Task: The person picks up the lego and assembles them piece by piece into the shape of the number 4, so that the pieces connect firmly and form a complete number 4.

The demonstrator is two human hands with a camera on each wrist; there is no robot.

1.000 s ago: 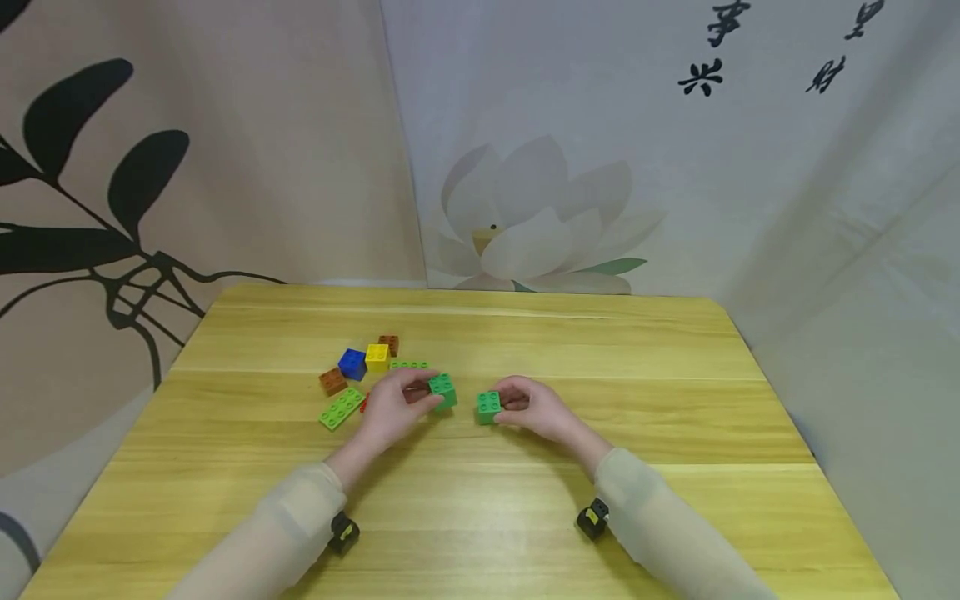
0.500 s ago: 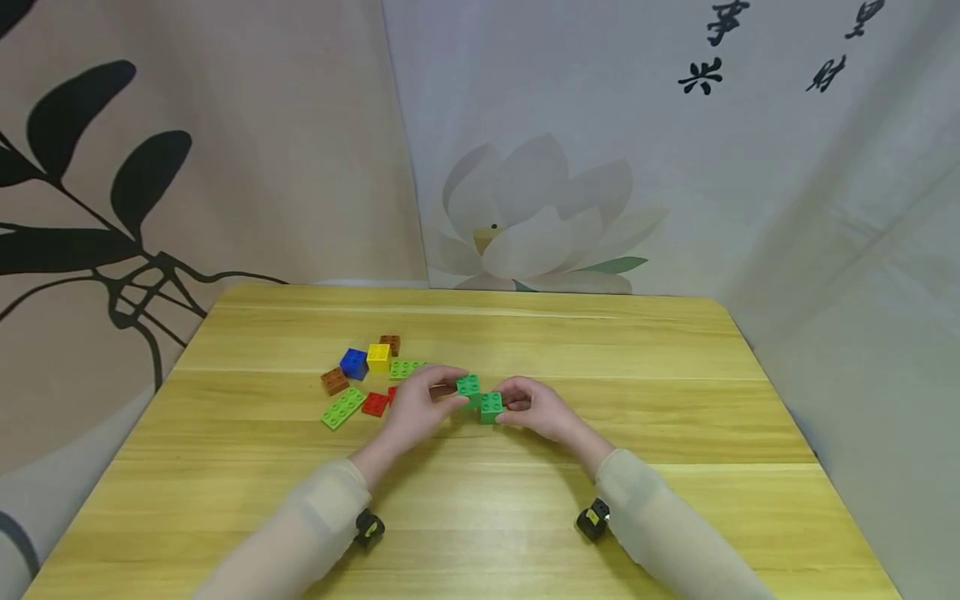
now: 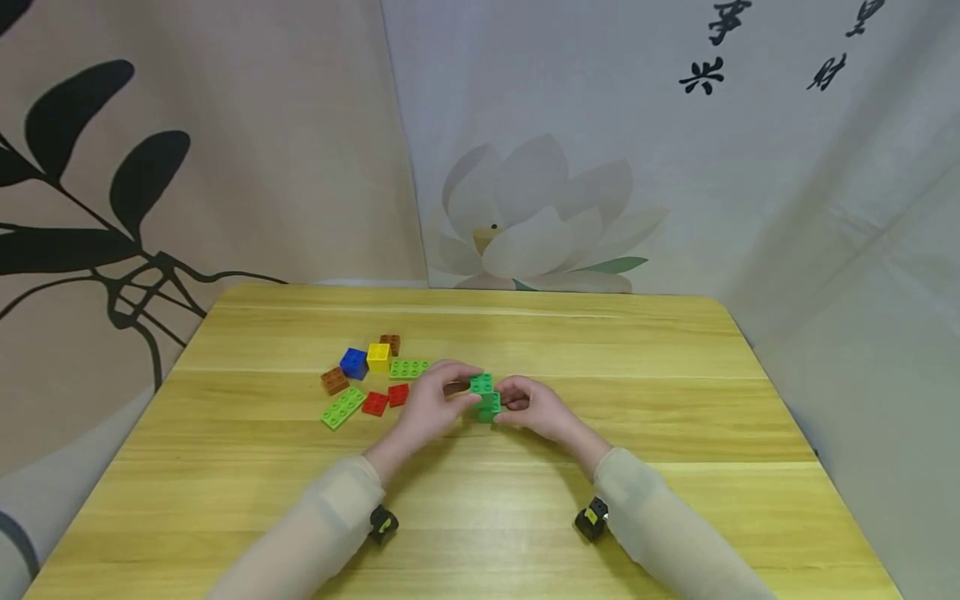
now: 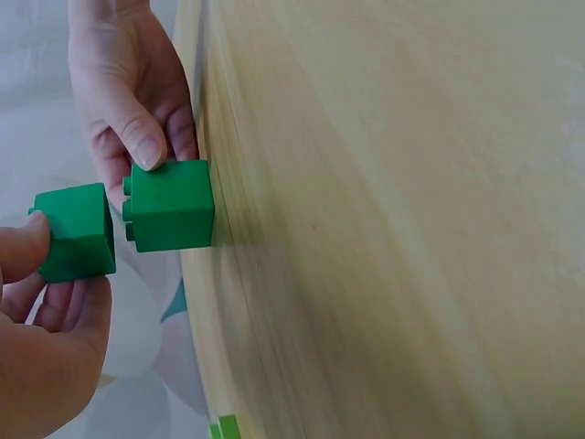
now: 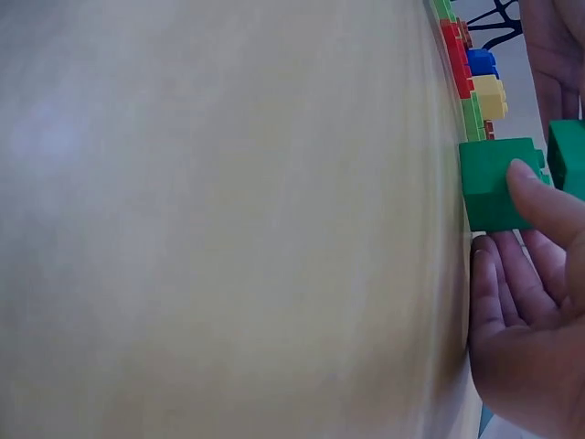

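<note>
My left hand point(image 3: 433, 402) pinches one green block point(image 4: 78, 233) between thumb and fingers. My right hand point(image 3: 538, 407) grips a second green block point(image 4: 169, 206), low at the tabletop with its studs up. The left-hand block hangs just over the studs of the other, and the left wrist view shows a narrow gap between them. From the head view the upper block partly covers the lower one. In the right wrist view the right thumb presses the lower block's point(image 5: 498, 183) side, and the upper block point(image 5: 569, 157) is cut by the frame edge.
Left of the hands on the wooden table point(image 3: 637, 358) lie a blue block point(image 3: 354, 363), a yellow block point(image 3: 379, 357), brown blocks point(image 3: 334, 381), red blocks point(image 3: 375, 404) and light green plates point(image 3: 343, 408). A printed curtain point(image 3: 555, 100) hangs behind the table.
My left hand has moved right, bringing its green block from beside the other to above it. The red blocks have come into view behind it. The right hand has stayed nearly still.
</note>
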